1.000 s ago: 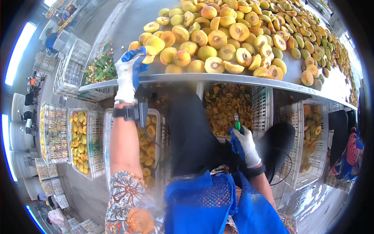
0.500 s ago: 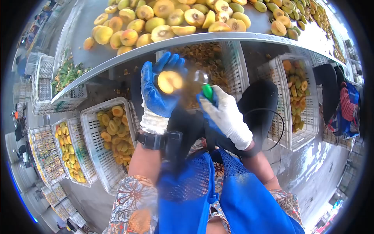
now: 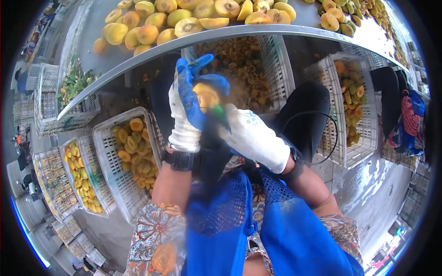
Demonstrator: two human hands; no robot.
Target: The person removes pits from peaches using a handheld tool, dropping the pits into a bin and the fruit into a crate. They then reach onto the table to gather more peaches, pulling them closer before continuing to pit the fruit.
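My left hand (image 3: 195, 94), in a white glove with a blue coated palm, is wrapped round a halved yellow peach (image 3: 206, 95) with its cut side showing. Close beside it, my right hand (image 3: 251, 133), gloved the same way, grips a green-handled pitting spoon (image 3: 218, 112). The spoon's metal end is at the peach, but blur and the hands hide exactly how far in it is. Under both hands, a white crate (image 3: 282, 69) holds many small brownish cut pieces.
A metal table edge (image 3: 230, 32) runs across the front, with peach halves (image 3: 189, 27) piled on it. On the left stands a crate of peach halves (image 3: 136, 147), on the right another crate (image 3: 343, 152) with fruit. Green leaves (image 3: 78, 85) lie at the far left.
My right hand has brought the pitting spoon left to the peach. My left hand's fingers have curled around the peach, which lay on the open palm before.
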